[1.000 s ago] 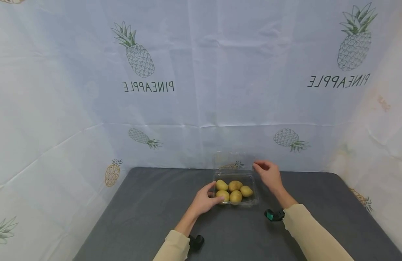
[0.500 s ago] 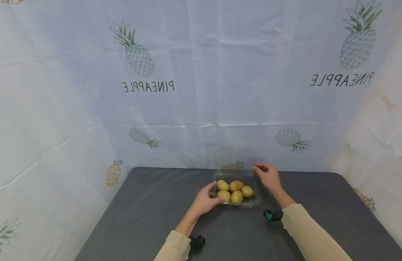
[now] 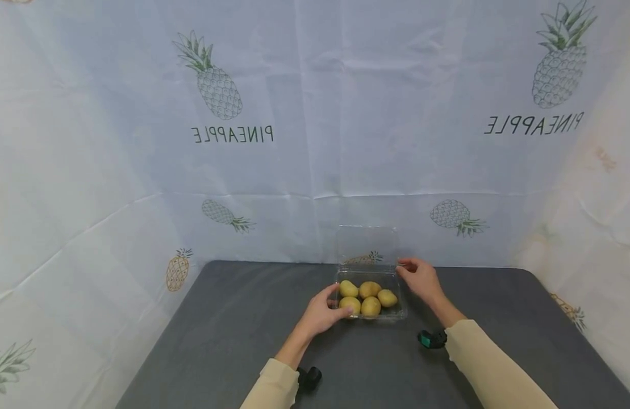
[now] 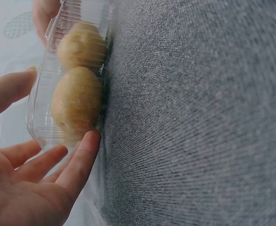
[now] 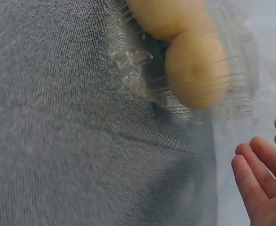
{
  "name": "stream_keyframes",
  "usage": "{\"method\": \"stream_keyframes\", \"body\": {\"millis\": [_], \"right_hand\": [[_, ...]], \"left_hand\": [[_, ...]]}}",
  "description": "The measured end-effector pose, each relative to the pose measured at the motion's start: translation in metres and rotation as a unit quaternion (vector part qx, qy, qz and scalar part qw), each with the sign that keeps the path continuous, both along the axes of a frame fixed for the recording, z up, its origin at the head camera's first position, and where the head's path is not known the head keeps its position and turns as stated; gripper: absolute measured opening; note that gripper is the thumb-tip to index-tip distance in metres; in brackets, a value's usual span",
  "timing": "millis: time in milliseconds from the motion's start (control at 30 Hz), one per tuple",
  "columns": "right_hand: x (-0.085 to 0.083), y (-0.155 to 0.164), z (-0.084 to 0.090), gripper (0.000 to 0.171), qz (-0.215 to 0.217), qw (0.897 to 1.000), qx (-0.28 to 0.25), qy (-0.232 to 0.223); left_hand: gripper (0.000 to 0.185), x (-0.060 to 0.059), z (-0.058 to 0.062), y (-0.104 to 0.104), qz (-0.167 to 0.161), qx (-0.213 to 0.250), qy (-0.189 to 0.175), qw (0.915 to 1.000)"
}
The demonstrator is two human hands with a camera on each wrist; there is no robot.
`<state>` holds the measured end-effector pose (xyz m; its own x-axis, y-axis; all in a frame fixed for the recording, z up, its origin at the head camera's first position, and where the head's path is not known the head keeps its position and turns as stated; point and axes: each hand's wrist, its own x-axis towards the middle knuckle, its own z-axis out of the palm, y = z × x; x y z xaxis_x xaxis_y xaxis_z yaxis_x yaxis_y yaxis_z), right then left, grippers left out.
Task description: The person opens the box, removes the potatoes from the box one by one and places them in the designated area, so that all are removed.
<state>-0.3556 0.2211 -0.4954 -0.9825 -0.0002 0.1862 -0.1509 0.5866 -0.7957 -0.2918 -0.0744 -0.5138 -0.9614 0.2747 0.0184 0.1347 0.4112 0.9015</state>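
A clear plastic clamshell container sits on the dark table with several yellow potatoes in it. Its see-through lid stands raised at the back edge. My left hand holds the front left corner. In the left wrist view the left thumb lies at the rim, and fingertips touch the lower side by a potato. At the back right, my right hand has thumb and index fingertips right at the lid's edge. The right wrist view shows the other fingers fairly straight, beside the container wall.
A dark grey cloth covers the table. Behind it hangs a pale curtain printed with pineapples, close to the raised lid. More pale cloth hangs on both sides. A black strapped device shows at each wrist.
The lid's top edge has risen, so it stands more upright in view. My right hand has dipped slightly beside it. My left hand and the potatoes stay about where they were.
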Motion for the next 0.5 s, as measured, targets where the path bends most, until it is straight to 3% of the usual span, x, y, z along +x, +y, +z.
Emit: {"method": "stream_keyframes", "body": {"millis": [500], "right_hand": [[0.026, 0.000, 0.038, 0.030, 0.056, 0.995, 0.050, 0.062]], "left_hand": [[0.077, -0.001, 0.001, 0.000, -0.003, -0.011, 0.000, 0.9999]]}}
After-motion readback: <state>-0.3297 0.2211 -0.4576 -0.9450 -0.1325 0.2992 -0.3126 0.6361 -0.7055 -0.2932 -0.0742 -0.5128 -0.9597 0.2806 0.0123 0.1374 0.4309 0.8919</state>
